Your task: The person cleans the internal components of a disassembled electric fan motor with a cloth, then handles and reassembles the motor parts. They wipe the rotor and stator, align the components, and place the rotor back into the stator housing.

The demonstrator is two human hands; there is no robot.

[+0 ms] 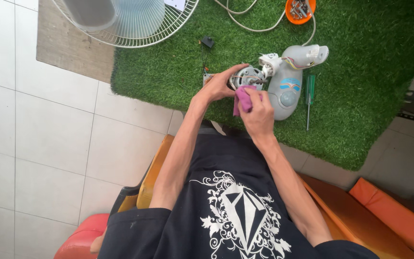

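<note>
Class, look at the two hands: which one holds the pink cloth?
The right hand grips the pink cloth; the left hand instead steadies the fan motor.

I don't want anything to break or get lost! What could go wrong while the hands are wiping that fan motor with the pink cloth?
1. The pink cloth in the right hand might snag the thin coloured wires running from the motor to the grey housing.
2. The left hand holds the motor above the grass mat; a slip could tug those wires.
3. The orange dish of screws sits near a cord; a tug could possibly spill them.
</note>
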